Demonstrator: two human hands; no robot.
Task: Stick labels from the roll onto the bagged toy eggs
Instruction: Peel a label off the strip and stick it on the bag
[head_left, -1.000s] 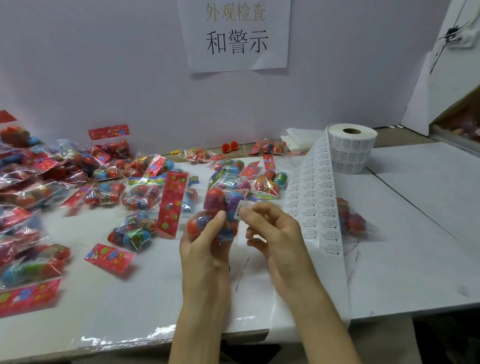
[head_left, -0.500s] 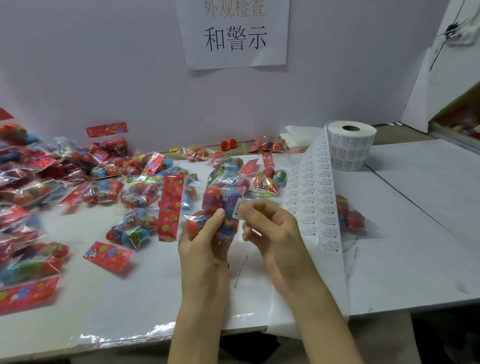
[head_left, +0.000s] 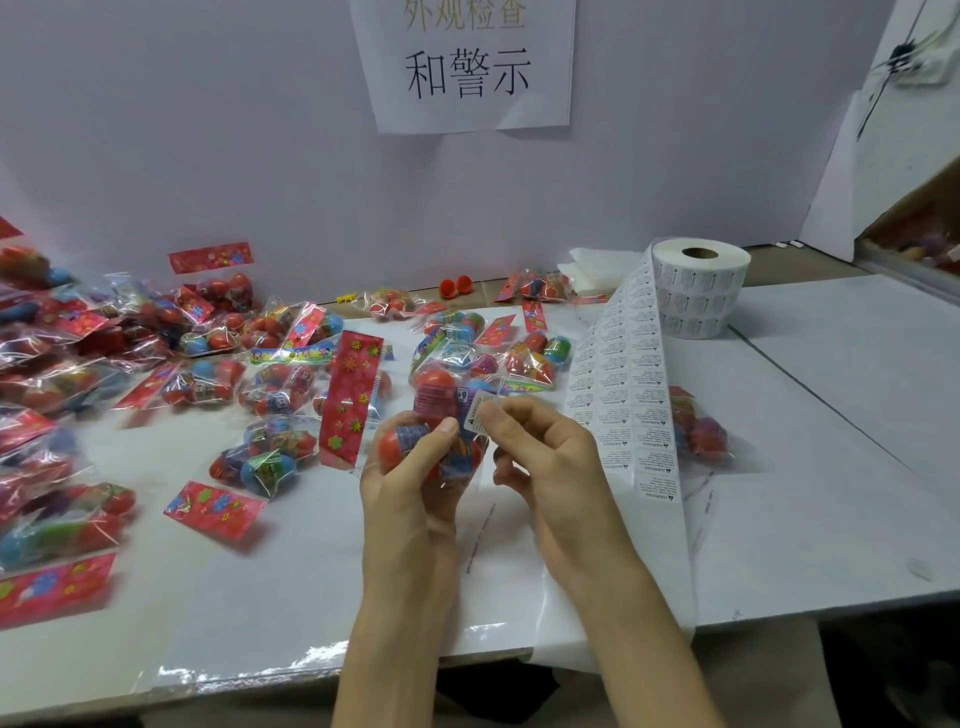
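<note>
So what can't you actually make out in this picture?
All from the head view.
Print on the label strip: too small to read.
Whether the label sticks to the bag in the left hand: the right hand covers part of it.
Bag behind the strip: partly hidden by it.
Bags at the left edge: blurred and cut off.
Wall sign: top line cropped.
</note>
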